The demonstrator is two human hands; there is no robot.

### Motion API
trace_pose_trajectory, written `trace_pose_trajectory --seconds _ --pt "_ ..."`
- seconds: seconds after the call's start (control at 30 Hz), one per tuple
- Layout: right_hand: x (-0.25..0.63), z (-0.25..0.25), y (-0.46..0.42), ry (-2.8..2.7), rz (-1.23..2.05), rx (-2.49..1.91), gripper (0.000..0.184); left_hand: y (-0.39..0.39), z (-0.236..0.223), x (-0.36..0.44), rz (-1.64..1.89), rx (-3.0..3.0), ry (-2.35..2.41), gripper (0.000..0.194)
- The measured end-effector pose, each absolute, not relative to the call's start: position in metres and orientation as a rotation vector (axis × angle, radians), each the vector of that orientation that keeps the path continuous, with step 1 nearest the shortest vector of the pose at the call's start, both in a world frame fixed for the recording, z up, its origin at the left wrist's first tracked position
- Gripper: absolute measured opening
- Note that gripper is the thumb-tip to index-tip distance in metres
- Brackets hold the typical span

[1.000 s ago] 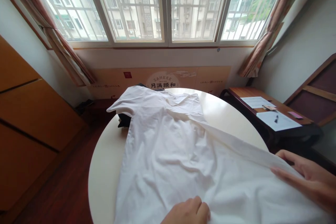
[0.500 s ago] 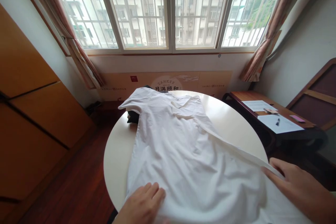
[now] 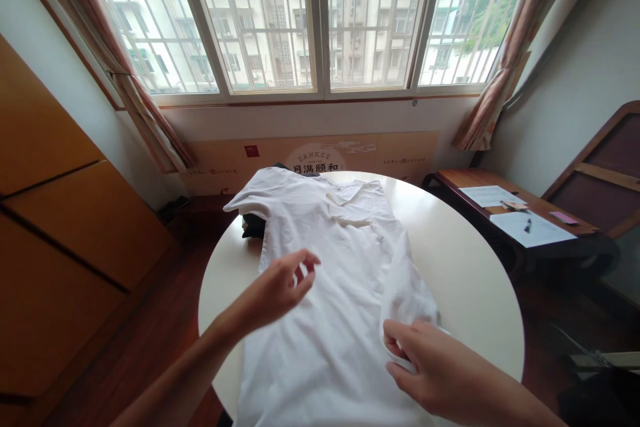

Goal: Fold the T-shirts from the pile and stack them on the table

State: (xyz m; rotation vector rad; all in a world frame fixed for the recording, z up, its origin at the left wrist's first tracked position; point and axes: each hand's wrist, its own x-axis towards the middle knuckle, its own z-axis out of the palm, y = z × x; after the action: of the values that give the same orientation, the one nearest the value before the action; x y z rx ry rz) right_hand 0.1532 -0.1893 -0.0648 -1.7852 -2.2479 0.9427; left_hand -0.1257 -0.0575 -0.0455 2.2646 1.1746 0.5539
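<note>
A white T-shirt (image 3: 325, 300) lies on a round table (image 3: 480, 327), collar toward the far rim and its lower end running out of view past the near rim. The left hand (image 3: 283, 283) is open, its fingers loosely curled and holding nothing, and it hangs above the middle of the shirt without clearly touching it. The right hand (image 3: 440, 363) is narrowed around a bunched fold (image 3: 407, 293) of the shirt's right side, holding it up off the table top. If that hand lets go too early, the fold could spring back or slump into fresh creases. A hard pull could slide the shirt over the smooth table top, since only the left hand is near enough to steady it and it is not pressing down. The sleeve (image 3: 245, 200) at the table's far left juts past the rim, and the near end also overhangs, so either could drag the shirt off if it slips. A dark cloth (image 3: 253, 227) under the far left shoulder makes a lump that could shift or leave the shirt uneven, and wrinkles pressed in now could stay
</note>
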Motion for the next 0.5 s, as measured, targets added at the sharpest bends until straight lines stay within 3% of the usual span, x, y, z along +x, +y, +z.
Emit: trace_pose_trajectory --seconds 0.1,0.23,0.4,0.5 --pt "0.156 -0.074 -0.19 -2.242 1.037 -1.828 0.008 0.053 -0.046 -0.071 0.656 2.461 1.192 0.032" --pt "0.165 -0.094 -0.181 -2.259 1.073 -1.859 0.02 0.165 -0.061 0.001 0.344 2.628 1.407 0.049" --pt "0.187 -0.131 -0.167 -2.269 1.216 -1.889 0.024 0.246 -0.076 0.042 0.306 2.446 1.584 0.008" --pt "0.2 -0.147 -0.166 -2.302 1.182 -1.939 0.025 0.283 -0.067 0.049 0.49 2.296 1.674 0.018"
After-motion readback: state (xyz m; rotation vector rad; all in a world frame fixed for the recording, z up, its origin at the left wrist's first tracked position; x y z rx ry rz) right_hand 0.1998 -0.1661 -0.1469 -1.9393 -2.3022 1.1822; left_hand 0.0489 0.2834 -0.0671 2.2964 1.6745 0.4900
